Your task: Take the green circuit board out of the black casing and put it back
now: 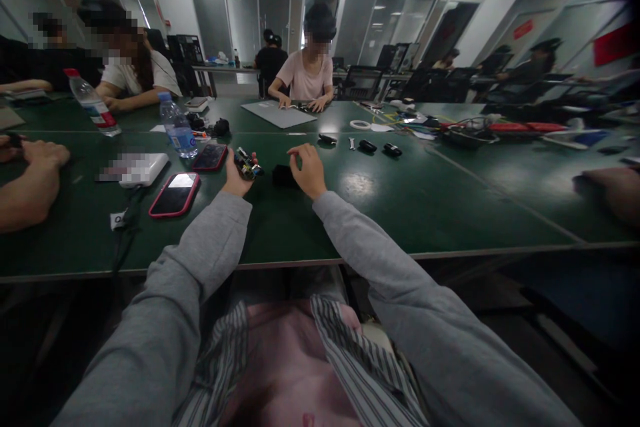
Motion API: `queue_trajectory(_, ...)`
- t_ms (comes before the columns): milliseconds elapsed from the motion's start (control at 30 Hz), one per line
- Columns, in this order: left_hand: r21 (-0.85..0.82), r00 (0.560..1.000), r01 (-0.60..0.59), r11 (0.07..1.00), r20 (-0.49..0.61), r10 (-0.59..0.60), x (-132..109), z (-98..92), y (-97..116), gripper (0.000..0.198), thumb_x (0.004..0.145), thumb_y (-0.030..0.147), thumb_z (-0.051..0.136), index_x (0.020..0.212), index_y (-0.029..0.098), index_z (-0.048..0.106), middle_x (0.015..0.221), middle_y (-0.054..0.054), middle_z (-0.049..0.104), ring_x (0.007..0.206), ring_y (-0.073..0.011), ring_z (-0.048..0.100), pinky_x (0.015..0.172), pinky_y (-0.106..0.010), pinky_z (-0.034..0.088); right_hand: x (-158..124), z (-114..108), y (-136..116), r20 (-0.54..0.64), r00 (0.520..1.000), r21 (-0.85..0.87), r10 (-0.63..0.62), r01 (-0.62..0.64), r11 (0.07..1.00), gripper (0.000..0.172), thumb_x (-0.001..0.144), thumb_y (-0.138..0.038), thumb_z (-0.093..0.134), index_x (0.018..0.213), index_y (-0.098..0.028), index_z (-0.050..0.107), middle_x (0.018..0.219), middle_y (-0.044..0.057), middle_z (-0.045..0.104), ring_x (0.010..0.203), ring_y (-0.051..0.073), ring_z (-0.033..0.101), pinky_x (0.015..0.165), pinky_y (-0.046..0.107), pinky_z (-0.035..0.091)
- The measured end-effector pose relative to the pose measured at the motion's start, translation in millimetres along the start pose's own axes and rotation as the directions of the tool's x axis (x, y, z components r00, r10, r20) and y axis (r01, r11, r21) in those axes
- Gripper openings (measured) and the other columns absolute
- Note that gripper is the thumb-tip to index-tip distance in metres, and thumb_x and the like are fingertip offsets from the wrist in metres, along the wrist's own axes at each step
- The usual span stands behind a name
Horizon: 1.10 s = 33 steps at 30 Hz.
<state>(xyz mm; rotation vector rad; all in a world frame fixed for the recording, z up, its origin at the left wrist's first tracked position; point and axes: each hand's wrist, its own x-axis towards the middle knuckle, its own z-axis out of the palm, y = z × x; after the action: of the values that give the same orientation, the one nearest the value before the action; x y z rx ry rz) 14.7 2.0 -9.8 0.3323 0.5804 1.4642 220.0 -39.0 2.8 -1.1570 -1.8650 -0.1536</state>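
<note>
In my left hand (237, 177) a cluster of small parts (249, 167), with silvery, yellow and dark pieces, rests against the closed fingers. It looks like a bit of electronics, but the exact kind is too small to tell. My right hand (309, 170) is held over the green table with curved fingers, thumb and fingertips apart and nothing visible between them. A black block-like object (284, 176) lies between my two hands, close beside the right fingers. Beyond the right hand are several small black objects, among them an oval black piece (367, 146).
Left on the green table (400, 207) are a phone in a pink case (175, 195), a dark phone (210, 157), a white box (145, 169) with a cable, and two water bottles (177, 127). Wires (420, 121) lie far right. A co-worker (305, 77) sits opposite; others flank me.
</note>
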Motion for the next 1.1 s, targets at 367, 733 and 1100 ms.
queue_trajectory(367, 0.172, 0.980, -0.081, 0.982, 0.195, 0.047, -33, 34.1, -1, 0.053, 0.094, 0.065, 0.043, 0.101, 0.019, 0.069, 0.079, -0.007, 0.071, 0.093, -0.0246, 0.071, 0.088, -0.038, 0.056, -8, 51, -57, 0.303, 0.940, -0.090, -0.155, 0.191, 0.977, 0.080, 0.084, -0.006, 0.054, 0.157, -0.022, 0.025, 0.159, 0.014, 0.020, 0.145, 0.033, 0.024, 0.116, 0.056, 0.031)
queue_trajectory(733, 0.272, 0.876, -0.120, 0.955, 0.481, -0.027, -55, 47.3, 15, 0.057, 0.094, 0.065, 0.039, 0.120, 0.022, 0.065, 0.116, -0.010, 0.070, 0.123, -0.0269, 0.060, 0.107, -0.042, 0.046, 21, 38, -16, 0.115, 0.964, 0.566, 0.240, -0.262, 0.782, 0.085, 0.079, -0.026, 0.068, 0.152, -0.021, 0.023, 0.143, 0.012, 0.046, 0.133, 0.025, 0.047, 0.116, 0.048, 0.038)
queue_trajectory(1100, 0.334, 0.888, -0.084, 0.939, 0.453, -0.082, -42, 36.8, 16, 0.039, 0.096, 0.050, 0.047, 0.120, 0.025, 0.066, 0.121, -0.007, 0.071, 0.121, -0.0243, 0.063, 0.101, -0.039, 0.049, 36, 26, -3, 0.477, 0.713, 0.804, 0.514, -0.591, 0.072, 0.047, 0.082, -0.055, 0.068, 0.112, -0.020, 0.059, 0.092, 0.005, 0.069, 0.081, 0.015, 0.066, 0.074, 0.030, 0.057)
